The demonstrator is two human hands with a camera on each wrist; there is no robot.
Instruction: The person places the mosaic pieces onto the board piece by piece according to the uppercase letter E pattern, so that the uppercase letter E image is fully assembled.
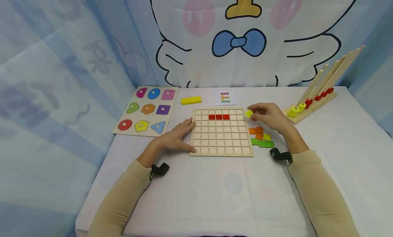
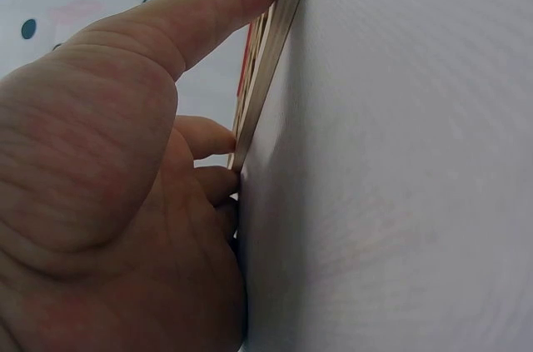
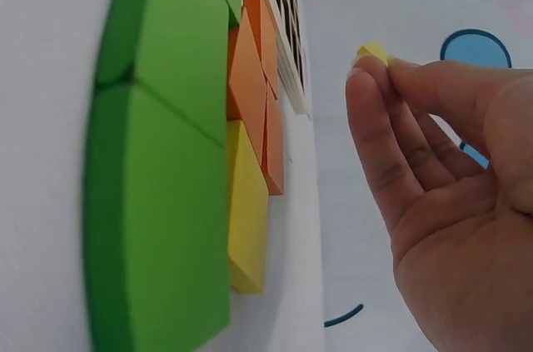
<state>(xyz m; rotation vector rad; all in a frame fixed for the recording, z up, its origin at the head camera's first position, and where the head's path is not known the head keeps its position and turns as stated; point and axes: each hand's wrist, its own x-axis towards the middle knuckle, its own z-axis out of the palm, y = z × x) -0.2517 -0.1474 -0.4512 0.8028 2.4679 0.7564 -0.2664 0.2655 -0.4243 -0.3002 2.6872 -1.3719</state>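
A wooden grid board [image 1: 221, 138] lies flat on the table, with three red square tiles [image 1: 219, 117] side by side in one of its upper rows. My left hand [image 1: 173, 137] rests against the board's left edge, fingers extended along it and thumb at the near corner. Between thumb and fingertips, my right hand [image 1: 271, 117] pinches a small yellow tile [image 1: 249, 114] just beyond the board's right edge; the fingers hide part of it. Below that hand lie orange tiles [image 3: 247, 77], another yellow tile [image 3: 248, 219] and green tiles [image 3: 175, 202].
Behind the board are a printed pattern card [image 1: 226, 97] and a yellow bar [image 1: 191, 100]. A knobbed shape puzzle [image 1: 127, 119] lies at the left. At the right stands a wooden peg rack [image 1: 319, 105] with red and yellow beads. A printed curtain [image 1: 196, 66] hangs behind the table.
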